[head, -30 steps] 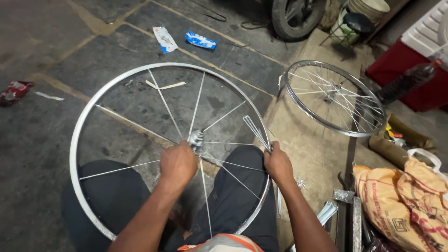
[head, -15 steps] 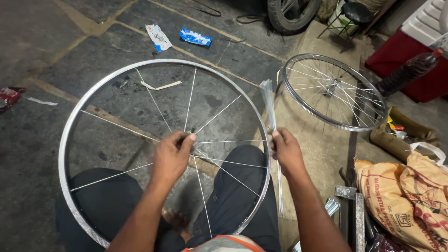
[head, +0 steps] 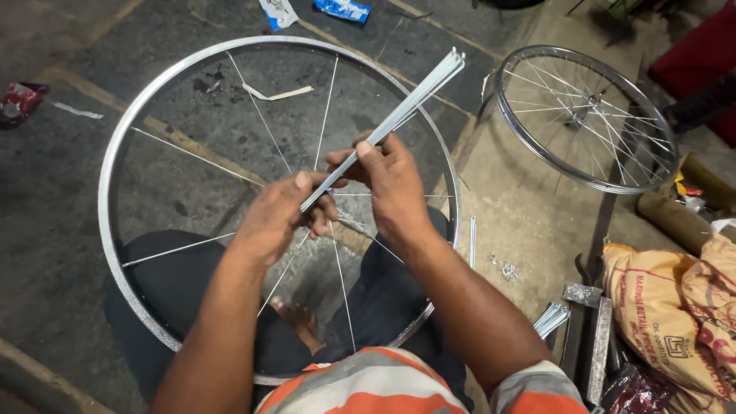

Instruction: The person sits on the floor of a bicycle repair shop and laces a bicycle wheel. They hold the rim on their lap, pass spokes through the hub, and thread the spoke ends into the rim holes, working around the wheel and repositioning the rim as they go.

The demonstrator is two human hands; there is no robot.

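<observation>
A large silver bicycle rim (head: 115, 153) with a few thin spokes lies flat over my lap. Above its middle, my right hand (head: 395, 188) grips a bundle of loose silver spokes (head: 418, 96) that slants up to the right. My left hand (head: 280, 218) pinches the lower end of that bundle, just left of my right hand. The hub is hidden beneath my hands.
A smaller, fully spoked wheel (head: 586, 115) lies on the ground to the right. More loose spokes (head: 550, 318) and small nipples (head: 502, 267) lie by my right knee. Printed sacks (head: 675, 314) sit at lower right. Wrappers (head: 341, 9) litter the far floor.
My right hand has lifted the spoke bundle from beside the rim to above the wheel's middle. My left hand left the hub and took the bundle's lower end.
</observation>
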